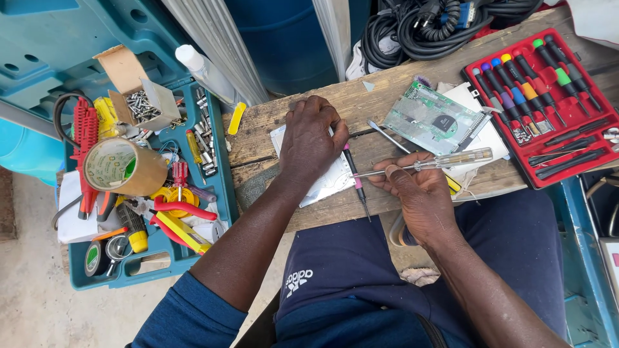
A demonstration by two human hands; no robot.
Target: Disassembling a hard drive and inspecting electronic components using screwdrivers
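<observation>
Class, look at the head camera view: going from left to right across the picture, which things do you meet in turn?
Roll of brown tape → teal toolbox → left hand → pink-handled screwdriver → right hand → green circuit board → red tray of coloured screwdrivers.

Bare weathered wooden bench top [387, 84] open in upper centre of frame, between left hand [311, 138] and green circuit board [433, 119]. Small bare strip lower centre, under the thin pink-handled screwdriver [356, 182]. Right side blocked by red tray of coloured screwdrivers [548, 103]. Right hand [419, 193] with clear-handled screwdriver [438, 161] fills centre-right. Left of frame crowded: teal plastic toolbox [222, 193], brown tape roll [126, 166], cardboard box of screws [143, 103]. Black cable coils [425, 26] close off the top edge.
</observation>
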